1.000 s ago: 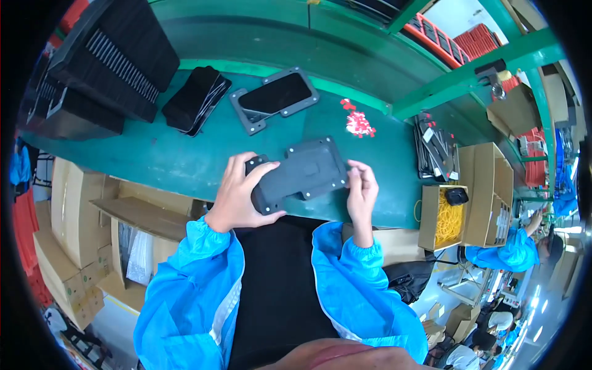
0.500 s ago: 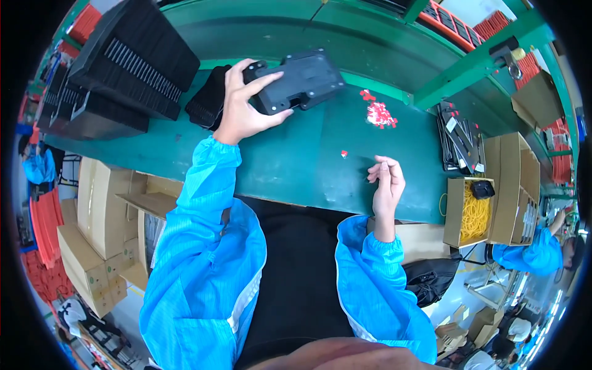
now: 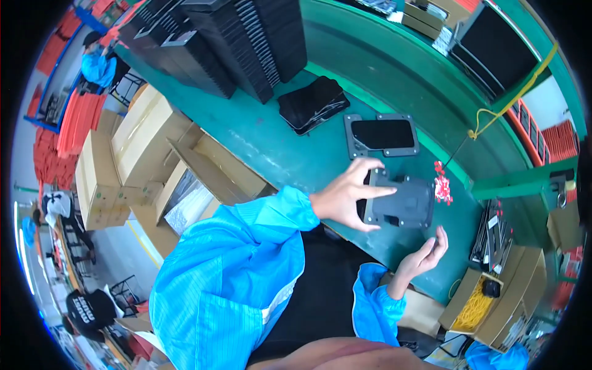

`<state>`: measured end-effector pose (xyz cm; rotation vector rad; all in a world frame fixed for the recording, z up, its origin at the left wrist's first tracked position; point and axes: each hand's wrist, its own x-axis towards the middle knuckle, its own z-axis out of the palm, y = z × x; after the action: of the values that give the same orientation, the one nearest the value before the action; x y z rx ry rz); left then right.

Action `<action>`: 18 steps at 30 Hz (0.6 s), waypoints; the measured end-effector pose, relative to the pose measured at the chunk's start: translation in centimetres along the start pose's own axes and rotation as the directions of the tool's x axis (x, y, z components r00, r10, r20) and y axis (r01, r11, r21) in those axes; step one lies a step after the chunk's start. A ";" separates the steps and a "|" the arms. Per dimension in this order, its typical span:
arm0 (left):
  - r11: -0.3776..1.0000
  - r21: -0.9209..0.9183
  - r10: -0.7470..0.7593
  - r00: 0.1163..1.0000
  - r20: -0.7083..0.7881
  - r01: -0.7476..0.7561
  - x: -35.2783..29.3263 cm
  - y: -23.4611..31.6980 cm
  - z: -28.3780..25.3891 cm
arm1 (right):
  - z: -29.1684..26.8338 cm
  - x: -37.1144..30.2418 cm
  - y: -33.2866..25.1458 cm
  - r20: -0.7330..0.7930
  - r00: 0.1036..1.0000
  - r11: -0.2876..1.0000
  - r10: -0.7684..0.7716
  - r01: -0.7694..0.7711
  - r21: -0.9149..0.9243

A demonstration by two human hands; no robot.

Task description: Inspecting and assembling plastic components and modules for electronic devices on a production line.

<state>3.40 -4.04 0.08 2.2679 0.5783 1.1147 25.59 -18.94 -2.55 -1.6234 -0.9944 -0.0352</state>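
My left hand point(image 3: 348, 196) grips one end of a flat black plastic housing point(image 3: 408, 200), with the thumb and fingers spread round its edges. Small round metal-looking spots sit at its corners. To the right and just below is my right hand point(image 3: 424, 256), holding nothing, its fingers loosely bent and the thumb apart. Beyond the housing, a similar grey-black frame with a dark rounded inset point(image 3: 383, 134) lies flat on the green table point(image 3: 246, 132). A pile of thin black sheets point(image 3: 313, 103) rests to its left.
Tall stacks of black parts point(image 3: 231, 46) stand at the far left. Red and white small pieces point(image 3: 443, 190) lie near the table's back edge. To the right are a box of yellow cords point(image 3: 473, 311) and black strips point(image 3: 491, 231). Cardboard boxes point(image 3: 132, 145) stand left of the table.
The view has swung left. My left hand has brought the housing nearer to me and to my right hand. The inset frame on the table now shows. My right hand's fingers have opened somewhat.
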 end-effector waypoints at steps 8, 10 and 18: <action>0.936 0.328 -0.120 0.992 -0.042 0.127 1.9 -3.4 -5.1 | 0.0 -0.2 -1.7 0.151 0.986 0.974 -0.064 0.095 -0.207; 0.900 0.415 -0.129 0.991 -0.040 0.134 0.9 -6.8 -4.7 | -0.2 -0.4 -1.6 0.137 0.989 0.972 -0.062 0.091 -0.218; 0.823 0.546 -0.240 0.967 0.084 0.157 0.7 -8.5 -4.5 | 0.5 -0.1 -1.3 0.099 0.994 0.984 -0.039 0.056 -0.167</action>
<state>-0.99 4.06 -2.61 2.6447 1.1564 0.7248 24.51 -18.62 -1.73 -1.7699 -1.1291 -0.0769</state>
